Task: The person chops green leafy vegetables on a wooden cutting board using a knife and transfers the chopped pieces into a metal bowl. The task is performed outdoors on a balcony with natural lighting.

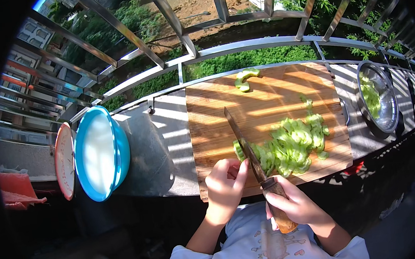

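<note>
My right hand grips the wooden handle of a kitchen knife, whose dark, narrow-looking blade points away from me over the wooden cutting board. My left hand is beside the blade at the board's near edge, fingers curled close to the end of a green vegetable piece; whether they grasp anything is hidden. Right of the blade lies a heap of thin pale green slices. A curved, hollowed piece of the green vegetable rests near the board's far edge.
A blue plastic basin with whitish content stands left on the concrete ledge, beside a pink-rimmed dish. On the right, a steel bowl holds green slices. Metal railings run behind the board.
</note>
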A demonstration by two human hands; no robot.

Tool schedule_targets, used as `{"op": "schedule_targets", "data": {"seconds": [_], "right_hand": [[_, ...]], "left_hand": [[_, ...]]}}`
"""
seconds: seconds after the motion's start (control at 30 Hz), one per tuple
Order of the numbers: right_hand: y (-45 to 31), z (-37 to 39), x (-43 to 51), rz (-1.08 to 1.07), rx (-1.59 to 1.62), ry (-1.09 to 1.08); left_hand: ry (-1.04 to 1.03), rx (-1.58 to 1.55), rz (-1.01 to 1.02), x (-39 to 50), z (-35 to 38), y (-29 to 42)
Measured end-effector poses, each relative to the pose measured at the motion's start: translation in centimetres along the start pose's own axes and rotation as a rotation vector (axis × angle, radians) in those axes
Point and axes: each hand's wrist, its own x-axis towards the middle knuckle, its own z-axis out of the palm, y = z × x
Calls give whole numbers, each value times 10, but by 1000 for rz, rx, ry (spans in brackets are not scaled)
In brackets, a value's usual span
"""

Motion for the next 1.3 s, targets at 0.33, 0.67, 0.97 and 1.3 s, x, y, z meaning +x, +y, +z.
{"op": "schedule_targets", "data": {"seconds": [0.33, 0.67, 0.97, 1.3], "right_hand": [[1, 9, -18, -22, 44, 28], [14, 18, -35, 83, 18, 18], [11, 17, -33, 66, -92, 19], [7, 19, -18, 40, -65, 37]], "left_hand": [[-93, 122, 351, -7, 2, -20], [-136, 298, 454, -8, 4, -23], [-178, 233, 451, -7, 1, -24], [-201, 139, 410, -6, 1, -26]]}}
